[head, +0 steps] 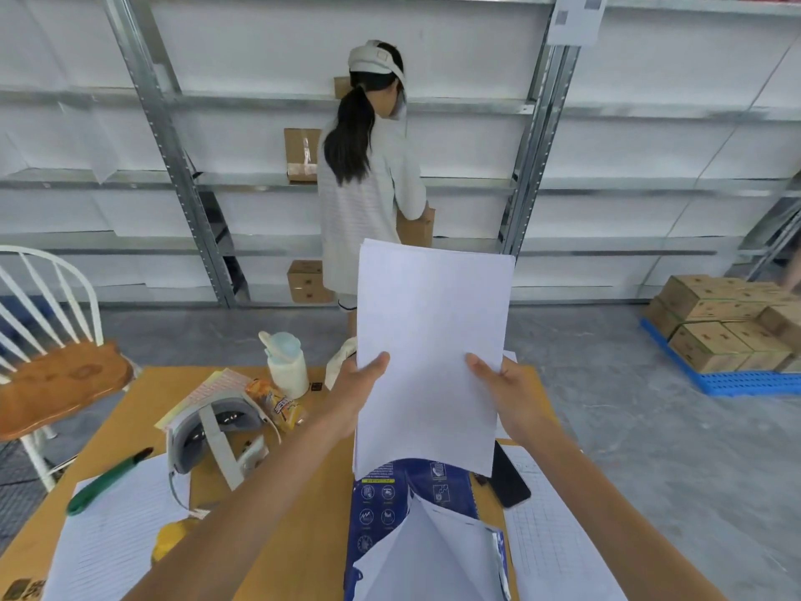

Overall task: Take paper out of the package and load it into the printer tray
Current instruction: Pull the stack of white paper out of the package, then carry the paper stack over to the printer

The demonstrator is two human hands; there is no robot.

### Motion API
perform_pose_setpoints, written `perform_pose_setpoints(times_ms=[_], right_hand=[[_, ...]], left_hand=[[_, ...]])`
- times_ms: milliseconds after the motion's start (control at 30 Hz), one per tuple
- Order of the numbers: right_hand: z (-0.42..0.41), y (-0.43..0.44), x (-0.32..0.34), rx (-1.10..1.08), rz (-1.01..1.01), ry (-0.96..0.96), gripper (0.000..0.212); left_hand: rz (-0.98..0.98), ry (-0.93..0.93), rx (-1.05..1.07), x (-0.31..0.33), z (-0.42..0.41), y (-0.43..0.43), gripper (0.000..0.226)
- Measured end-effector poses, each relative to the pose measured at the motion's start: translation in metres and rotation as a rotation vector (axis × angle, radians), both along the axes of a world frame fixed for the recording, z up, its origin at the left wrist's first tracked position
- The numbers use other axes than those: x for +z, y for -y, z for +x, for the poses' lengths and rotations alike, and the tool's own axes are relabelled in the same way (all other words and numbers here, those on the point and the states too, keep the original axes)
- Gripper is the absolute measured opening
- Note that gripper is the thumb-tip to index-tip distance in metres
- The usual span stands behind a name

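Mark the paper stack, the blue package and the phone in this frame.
paper stack (433,340): head view, middle of the top sheet, above the thumbs.
blue package (381,505): head view, printed blue wrapper under the stack.
phone (509,481): head view, dark screen, right of the package.

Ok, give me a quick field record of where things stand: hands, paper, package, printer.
left hand: grips the left edge of the paper stack
right hand: grips its right edge
paper stack: held upright, lifted above the package
package: blue wrapper, torn open, lying on the wooden table
printer tray: not in view
near the package: black phone to its right
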State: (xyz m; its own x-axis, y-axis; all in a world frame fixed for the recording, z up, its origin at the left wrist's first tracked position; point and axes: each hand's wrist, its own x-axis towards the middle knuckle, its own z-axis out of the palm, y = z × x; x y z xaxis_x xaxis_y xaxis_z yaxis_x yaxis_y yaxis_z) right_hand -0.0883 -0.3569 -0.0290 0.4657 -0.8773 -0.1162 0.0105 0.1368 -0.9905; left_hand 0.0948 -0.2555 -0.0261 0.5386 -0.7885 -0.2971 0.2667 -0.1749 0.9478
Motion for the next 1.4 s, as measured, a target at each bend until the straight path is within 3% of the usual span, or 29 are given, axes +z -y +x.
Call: perform_pose_setpoints(times_ms=[67, 133, 233, 433, 533, 600, 667, 733, 867, 933, 1167, 1233, 1333, 1400], right_hand=[[0.006, -0.001, 0.000, -0.012, 0.019, 0.008, 0.028], [0.013, 0.001, -0.004, -0.041, 0.036, 0.022, 0.033], [0.017, 0.004, -0.016, -0.106, 0.009, 0.020, 0.031], [0.027, 0.016, -0.050, -0.153, -0.004, -0.029, 0.038], [0.031, 0.024, -0.068, -0.107, -0.018, -0.057, 0.028], [0.032, 0.031, -0.084, -0.060, -0.010, -0.119, 0.019], [0.031, 0.038, -0.105, -0.021, 0.052, -0.189, 0.010], [0.026, 0.040, -0.134, -0.018, 0.138, -0.247, 0.012], [0.017, 0.028, -0.187, 0.081, 0.226, -0.363, 0.034], [0.015, 0.024, -0.197, 0.067, 0.238, -0.351, 0.040], [0.023, 0.029, -0.162, 0.014, 0.144, -0.323, 0.026], [0.033, 0.032, -0.141, 0.050, 0.075, -0.334, 0.026], [0.052, 0.031, -0.107, 0.136, -0.036, -0.314, 0.023], [0.063, 0.025, -0.085, 0.207, -0.076, -0.276, 0.019]], left_hand=[[-0.009, 0.063, 0.043, -0.007, 0.000, 0.004, 0.018], [-0.004, 0.259, 0.034, -0.016, -0.002, 0.005, 0.012], [0.015, 0.494, -0.041, -0.032, 0.003, 0.009, 0.028], [0.110, 0.471, -0.203, -0.061, 0.026, 0.023, 0.027], [0.097, 0.466, -0.103, -0.076, 0.031, 0.033, 0.025], [0.112, 0.389, -0.056, -0.094, 0.033, 0.036, 0.009], [0.156, 0.292, -0.068, -0.125, 0.033, 0.034, 0.008], [0.254, 0.202, -0.123, -0.166, 0.033, 0.025, 0.025], [0.344, 0.134, -0.027, -0.241, 0.026, 0.003, 0.100], [0.387, 0.125, -0.004, -0.257, 0.023, -0.003, 0.108], [0.204, 0.149, 0.032, -0.201, 0.022, 0.006, 0.072], [0.179, 0.187, 0.055, -0.183, 0.027, 0.003, 0.062], [0.148, 0.213, 0.069, -0.143, 0.036, -0.008, 0.027], [0.122, 0.215, 0.138, -0.111, 0.042, -0.021, 0.024]])
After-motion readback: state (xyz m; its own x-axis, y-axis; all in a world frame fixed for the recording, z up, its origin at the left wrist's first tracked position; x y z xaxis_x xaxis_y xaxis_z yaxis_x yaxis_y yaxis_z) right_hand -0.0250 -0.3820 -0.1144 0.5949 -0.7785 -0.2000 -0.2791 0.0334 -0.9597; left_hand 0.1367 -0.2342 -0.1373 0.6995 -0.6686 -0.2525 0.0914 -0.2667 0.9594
